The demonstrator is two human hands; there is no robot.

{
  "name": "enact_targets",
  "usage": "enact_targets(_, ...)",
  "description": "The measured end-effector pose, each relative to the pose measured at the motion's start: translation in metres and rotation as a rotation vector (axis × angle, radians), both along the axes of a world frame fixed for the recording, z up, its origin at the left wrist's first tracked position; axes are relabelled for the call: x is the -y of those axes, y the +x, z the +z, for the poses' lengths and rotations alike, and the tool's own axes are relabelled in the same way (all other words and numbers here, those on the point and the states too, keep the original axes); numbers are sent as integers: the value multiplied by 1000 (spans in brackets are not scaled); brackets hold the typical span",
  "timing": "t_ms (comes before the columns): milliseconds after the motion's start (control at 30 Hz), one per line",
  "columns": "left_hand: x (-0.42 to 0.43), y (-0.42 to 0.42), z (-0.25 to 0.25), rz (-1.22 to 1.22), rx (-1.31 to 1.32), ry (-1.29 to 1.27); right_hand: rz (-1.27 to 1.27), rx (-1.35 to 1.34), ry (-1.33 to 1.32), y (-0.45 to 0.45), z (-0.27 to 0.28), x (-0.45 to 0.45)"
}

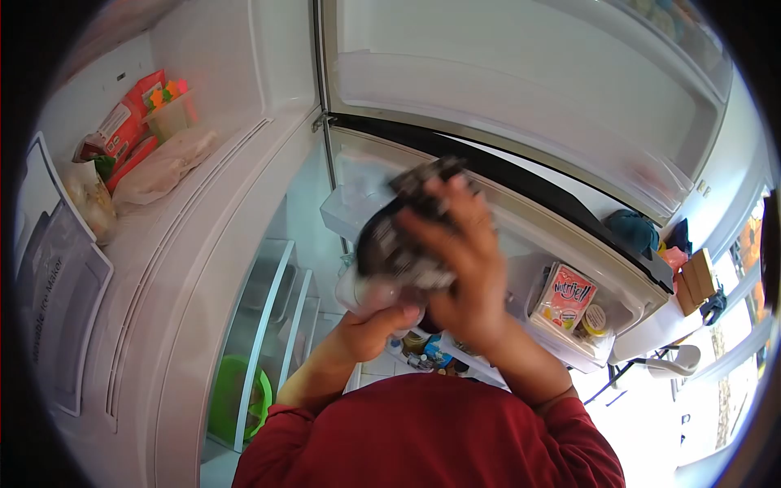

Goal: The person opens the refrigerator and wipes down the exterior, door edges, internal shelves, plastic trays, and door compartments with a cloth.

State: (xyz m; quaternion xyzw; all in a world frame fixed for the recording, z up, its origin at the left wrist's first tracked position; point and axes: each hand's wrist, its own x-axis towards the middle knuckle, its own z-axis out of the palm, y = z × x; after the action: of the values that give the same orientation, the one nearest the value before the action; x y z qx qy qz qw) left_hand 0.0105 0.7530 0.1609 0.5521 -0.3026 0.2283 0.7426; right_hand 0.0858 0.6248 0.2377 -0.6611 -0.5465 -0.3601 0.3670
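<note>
A dark, crinkled bag with pale markings (399, 248), smeared by motion, is held up between my hands in front of the open fridge. My right hand (476, 268) grips its right side, fingers bent over the upper part. Below it, my left hand (370, 332) is closed around a clear, whitish piece (366, 293) at the bag's lower end. Whether this piece is part of the bag or a separate container, I cannot tell. Blur hides what the bag contains.
The freezer door (521, 49) and the fridge door stand open. A door bin (561, 346) holds a Nutrijell packet (568, 293) and a yellow-lidded jar (595, 320). Red packages (126, 122) lie in the freezer at left. A green basin (256, 398) sits inside the fridge.
</note>
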Motion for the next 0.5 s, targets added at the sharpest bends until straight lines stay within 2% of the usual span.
enact_targets(67, -5, 3, -12, 251, 51, 265, 194, 60, -92, -15, -14, -3)
enact_targets(100, -5, 4, -11, 59, -3, 34, 196, 63, -90, -11, -17, -4)
enact_targets(167, -5, 4, -4, -325, -115, -427, 320, 259, -181, -1, -25, -3)
enact_targets(200, -3, 3, -2, -517, -174, -660, 288, 219, -166, 6, -21, -2)
enact_targets(233, 2, 1, -5, -288, -163, -520, 291, 216, -167, 13, -17, -2)
enact_targets(267, 7, -2, -8, -56, -174, -378, 249, 83, -67, 22, -14, -2)
enact_targets(300, 8, -2, -6, -56, -172, -381, 205, -48, 31, 27, -13, -2)
enact_targets(333, 10, -2, -2, -36, -167, -286, 206, -49, 28, 27, -15, -3)
enact_targets(400, 9, -1, -9, 3, -224, -214, 170, -213, 176, 24, -18, -7)
enact_targets(433, 9, -1, -12, 21, -252, -177, 173, -210, 174, 20, -20, -7)
enact_targets(500, 8, 7, -17, -114, -190, -277, 44, -106, 2, 7, -26, -3)
